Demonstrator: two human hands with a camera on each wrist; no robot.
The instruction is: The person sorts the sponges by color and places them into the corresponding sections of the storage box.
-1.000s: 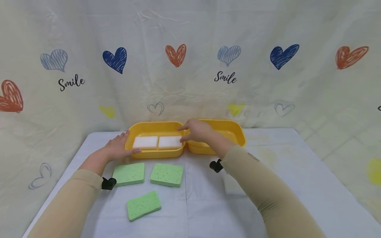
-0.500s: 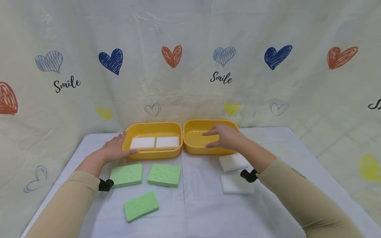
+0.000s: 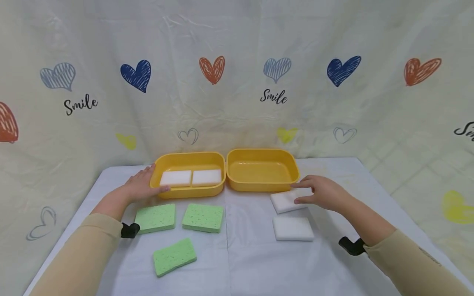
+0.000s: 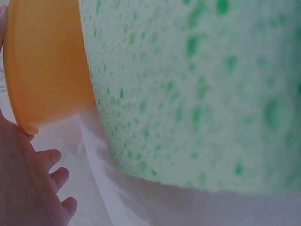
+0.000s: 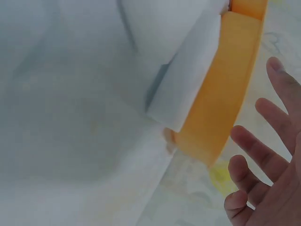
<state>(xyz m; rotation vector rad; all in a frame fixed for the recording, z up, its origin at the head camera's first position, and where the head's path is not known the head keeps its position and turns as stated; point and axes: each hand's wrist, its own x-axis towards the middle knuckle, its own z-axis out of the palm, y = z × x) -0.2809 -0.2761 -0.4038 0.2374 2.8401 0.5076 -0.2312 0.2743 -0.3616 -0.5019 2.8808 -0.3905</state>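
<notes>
My left hand (image 3: pixel 138 187) rests against the left end of a yellow plastic tray (image 3: pixel 196 192), its thumb along the front rim. Two white sponges (image 3: pixel 175 178) lie side by side inside that tray. In the left wrist view, several fingers (image 4: pixel 60 178) stretch past the tray's edge. My right hand (image 3: pixel 326 192) hovers with fingers spread and nothing between them, over the right end of a tilted white sponge (image 3: pixel 283 202). A second white sponge (image 3: pixel 292 229) lies just in front of it. The right wrist view shows those spread fingers (image 5: pixel 256 146) beside the second yellow tray's wall (image 5: pixel 216 94).
The second yellow tray (image 3: pixel 261 187) stands right beside the first one. Green sponges lie at the front left: one by the left wrist (image 3: pixel 155 218), one to its right (image 3: pixel 203 218), one nearer (image 3: pixel 175 257). A heart-printed curtain (image 3: pixel 237 115) hangs behind the table.
My right hand has moved right and nearer, from between the trays across the second tray to the far white sponge, uncovering the near one. My left hand stays at the first tray.
</notes>
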